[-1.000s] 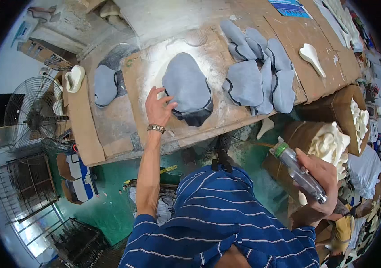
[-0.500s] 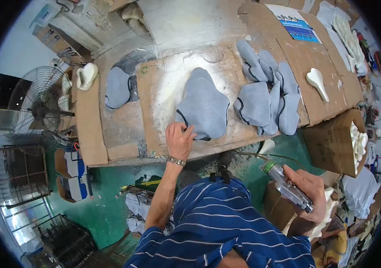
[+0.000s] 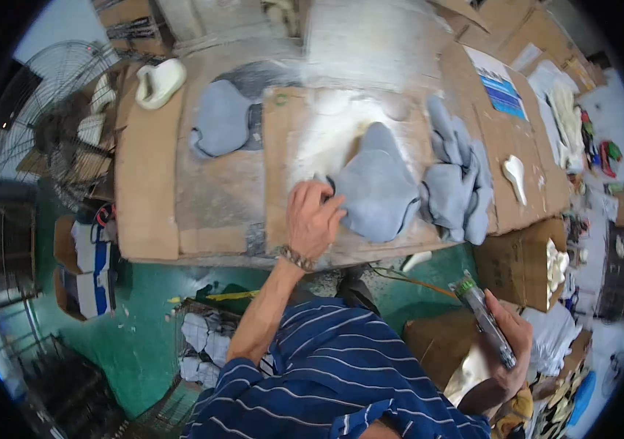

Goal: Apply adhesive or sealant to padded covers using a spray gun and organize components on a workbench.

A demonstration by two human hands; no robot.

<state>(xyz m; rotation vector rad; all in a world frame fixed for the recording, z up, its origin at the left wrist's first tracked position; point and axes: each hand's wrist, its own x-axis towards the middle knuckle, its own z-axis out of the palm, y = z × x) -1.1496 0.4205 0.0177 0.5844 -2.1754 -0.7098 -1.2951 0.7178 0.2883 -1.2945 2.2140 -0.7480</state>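
My left hand [image 3: 316, 219] pinches the left corner of a grey, saddle-shaped fabric cover [image 3: 378, 190], whose narrow end points away from me. A shadow beside that narrow end suggests it is a little raised off the cardboard. The fingertips partly hide the dark edging where they grip. My right hand [image 3: 513, 340] is wrapped round a clear spray gun [image 3: 484, 318] with a green ring near its front, held off the table at my right. More grey covers [image 3: 451, 186] are heaped to the right, and a single cover [image 3: 222, 117] rests on the left.
Whitish residue coats the cardboard sheet [image 3: 279, 161] on the table. A cream saddle-shaped piece [image 3: 160, 83] lies at the far left, a white one [image 3: 515, 178] at the right. A wire-guarded fan [image 3: 63, 124] stands left. Boxes, including a carton [image 3: 509, 267] of cream pieces, stand right.
The view has shifted, moving the table's things across the picture. The cover my left hand grips has turned slightly and lies nearer the heap. My right hand still holds the spray gun.
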